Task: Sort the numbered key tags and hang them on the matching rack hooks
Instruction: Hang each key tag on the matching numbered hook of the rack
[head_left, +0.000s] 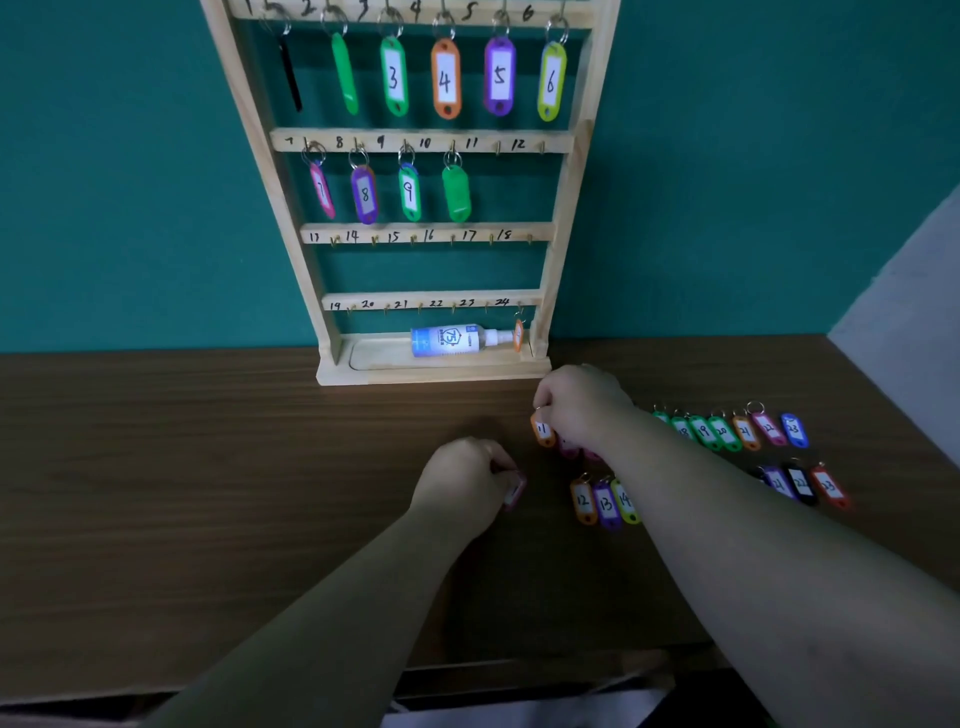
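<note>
Our left hand (465, 480) curled round a pink tag (514, 492); right hand (582, 405) pinched orange tag 11 (543, 431) near its ring. We judged ring-first onto hook 11 (497, 149) best, number outward.

The dark wooden table (208, 467) bears the rack (431, 373) and two rows of key tags (605, 503).
</note>
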